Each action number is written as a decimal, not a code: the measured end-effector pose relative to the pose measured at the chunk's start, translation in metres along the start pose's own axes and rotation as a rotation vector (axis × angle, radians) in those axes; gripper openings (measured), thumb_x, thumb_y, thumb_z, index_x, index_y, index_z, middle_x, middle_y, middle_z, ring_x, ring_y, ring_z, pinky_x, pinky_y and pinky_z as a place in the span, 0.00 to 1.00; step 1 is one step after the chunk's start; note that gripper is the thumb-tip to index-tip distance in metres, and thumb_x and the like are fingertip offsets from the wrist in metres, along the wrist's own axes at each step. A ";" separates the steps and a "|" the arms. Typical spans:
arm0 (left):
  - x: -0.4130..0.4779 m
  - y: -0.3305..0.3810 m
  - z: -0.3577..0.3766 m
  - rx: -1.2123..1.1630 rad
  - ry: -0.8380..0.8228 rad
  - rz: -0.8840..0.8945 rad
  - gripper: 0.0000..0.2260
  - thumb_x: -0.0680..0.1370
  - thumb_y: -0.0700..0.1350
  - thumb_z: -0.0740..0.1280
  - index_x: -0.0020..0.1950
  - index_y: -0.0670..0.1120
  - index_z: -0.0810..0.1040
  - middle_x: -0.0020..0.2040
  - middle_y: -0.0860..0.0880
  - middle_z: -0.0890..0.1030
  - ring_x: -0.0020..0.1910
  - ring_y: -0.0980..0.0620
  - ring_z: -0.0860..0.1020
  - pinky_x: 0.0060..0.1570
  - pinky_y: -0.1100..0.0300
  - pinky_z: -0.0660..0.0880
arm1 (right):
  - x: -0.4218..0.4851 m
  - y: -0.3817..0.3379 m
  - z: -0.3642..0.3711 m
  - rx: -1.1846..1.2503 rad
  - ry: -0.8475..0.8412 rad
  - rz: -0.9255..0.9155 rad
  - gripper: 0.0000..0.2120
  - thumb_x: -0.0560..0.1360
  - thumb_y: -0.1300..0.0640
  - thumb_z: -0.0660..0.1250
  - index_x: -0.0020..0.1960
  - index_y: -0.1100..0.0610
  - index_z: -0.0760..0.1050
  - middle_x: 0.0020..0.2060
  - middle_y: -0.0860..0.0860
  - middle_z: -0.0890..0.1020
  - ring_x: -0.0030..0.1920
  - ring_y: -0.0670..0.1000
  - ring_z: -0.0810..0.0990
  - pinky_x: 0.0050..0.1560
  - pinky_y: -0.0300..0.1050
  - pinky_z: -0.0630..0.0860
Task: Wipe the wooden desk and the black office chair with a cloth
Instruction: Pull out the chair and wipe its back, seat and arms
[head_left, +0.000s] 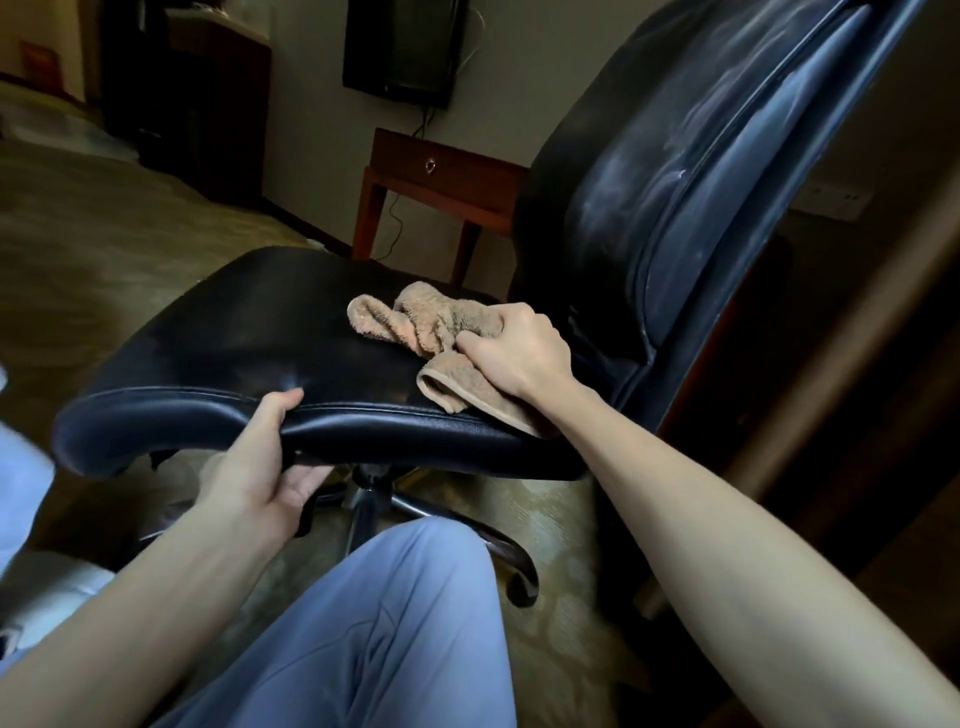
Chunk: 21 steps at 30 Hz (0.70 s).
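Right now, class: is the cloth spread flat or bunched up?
Bunched. The cloth lies in crumpled folds on the chair seat, gripped by the right hand; one folded end sticks out near the seat's edge.

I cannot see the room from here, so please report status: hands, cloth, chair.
Right hand shut on cloth, pressed to chair seat. Left hand grips seat's front edge. Nothing in the way.

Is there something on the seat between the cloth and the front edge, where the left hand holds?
Nothing visible. The seat is bare black leather from the cloth in the right hand to the edge held by the left hand.
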<state>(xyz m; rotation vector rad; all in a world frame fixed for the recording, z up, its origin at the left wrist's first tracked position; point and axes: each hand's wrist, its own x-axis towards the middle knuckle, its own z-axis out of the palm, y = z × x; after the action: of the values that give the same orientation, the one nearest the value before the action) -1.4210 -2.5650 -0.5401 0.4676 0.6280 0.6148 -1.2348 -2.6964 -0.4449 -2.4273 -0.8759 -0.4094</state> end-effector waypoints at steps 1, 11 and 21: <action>-0.008 0.003 -0.007 0.019 0.009 0.009 0.22 0.76 0.48 0.76 0.67 0.45 0.76 0.54 0.44 0.86 0.46 0.48 0.88 0.37 0.55 0.84 | 0.000 -0.004 -0.003 -0.028 0.054 -0.033 0.12 0.64 0.35 0.62 0.38 0.42 0.77 0.36 0.42 0.82 0.44 0.54 0.83 0.40 0.47 0.75; -0.094 0.078 -0.002 1.095 -0.467 -0.187 0.26 0.70 0.64 0.68 0.48 0.43 0.88 0.46 0.38 0.87 0.41 0.38 0.87 0.30 0.57 0.83 | 0.060 -0.045 -0.070 -0.655 0.533 -0.600 0.19 0.72 0.53 0.69 0.62 0.55 0.78 0.61 0.56 0.79 0.64 0.62 0.75 0.65 0.58 0.72; 0.032 0.032 0.119 2.078 -0.399 1.016 0.23 0.81 0.65 0.59 0.68 0.53 0.78 0.62 0.49 0.81 0.63 0.45 0.78 0.55 0.51 0.75 | 0.044 0.027 -0.017 -1.274 -0.378 -0.420 0.17 0.86 0.55 0.53 0.72 0.55 0.71 0.70 0.58 0.77 0.71 0.59 0.74 0.69 0.52 0.68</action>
<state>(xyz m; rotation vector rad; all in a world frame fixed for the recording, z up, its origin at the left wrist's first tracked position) -1.3341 -2.5463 -0.4492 2.8918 0.3872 0.5475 -1.1858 -2.7014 -0.4215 -3.5220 -1.6560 -0.8766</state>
